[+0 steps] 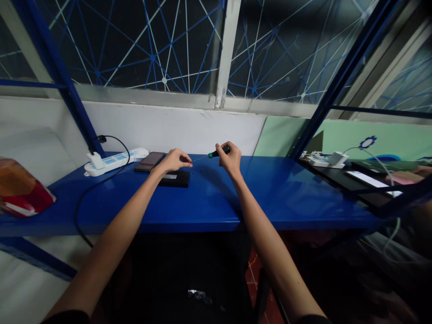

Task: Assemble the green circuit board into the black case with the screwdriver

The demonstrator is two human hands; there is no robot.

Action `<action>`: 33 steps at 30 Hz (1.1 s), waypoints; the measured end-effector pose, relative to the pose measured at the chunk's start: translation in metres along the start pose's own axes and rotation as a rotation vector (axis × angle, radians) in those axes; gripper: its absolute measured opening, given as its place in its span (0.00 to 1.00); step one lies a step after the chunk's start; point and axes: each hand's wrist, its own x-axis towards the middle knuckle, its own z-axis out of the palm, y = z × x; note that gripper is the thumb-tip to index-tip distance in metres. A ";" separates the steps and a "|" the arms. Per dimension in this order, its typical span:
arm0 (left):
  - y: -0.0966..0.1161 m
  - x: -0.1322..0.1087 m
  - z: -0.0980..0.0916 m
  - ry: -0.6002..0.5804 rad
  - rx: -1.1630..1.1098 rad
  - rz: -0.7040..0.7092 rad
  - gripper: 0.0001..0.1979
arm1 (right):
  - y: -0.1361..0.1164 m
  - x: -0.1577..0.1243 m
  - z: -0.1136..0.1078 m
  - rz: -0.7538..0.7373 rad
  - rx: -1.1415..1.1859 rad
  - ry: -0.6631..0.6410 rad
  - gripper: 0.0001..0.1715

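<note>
My right hand (230,159) is closed round the green and black handle of a small screwdriver (216,154), whose thin shaft runs left to the fingertips of my left hand (175,160). That left hand pinches at the shaft's tip, just above a flat black device (175,179) lying on the blue table (202,202). Whether anything small sits in the pinch is too tiny to tell. A dark phone (149,161) lies just left of my left hand.
A white power strip (113,160) with a plugged charger and black cable lies at the back left. A red and orange bag (20,186) rests on the table's left end. Right of a blue post, another bench holds a white charger (335,158) and papers.
</note>
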 end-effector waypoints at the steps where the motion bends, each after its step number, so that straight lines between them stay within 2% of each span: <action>1: 0.000 0.000 0.000 0.002 -0.008 0.002 0.13 | 0.000 0.000 0.000 0.000 -0.001 0.002 0.18; 22: 0.002 -0.001 -0.001 0.135 -0.040 0.034 0.13 | -0.004 0.001 -0.001 -0.015 -0.006 0.033 0.18; 33: 0.006 -0.003 -0.002 0.159 -0.069 0.047 0.13 | -0.004 0.000 -0.001 -0.019 0.031 0.040 0.18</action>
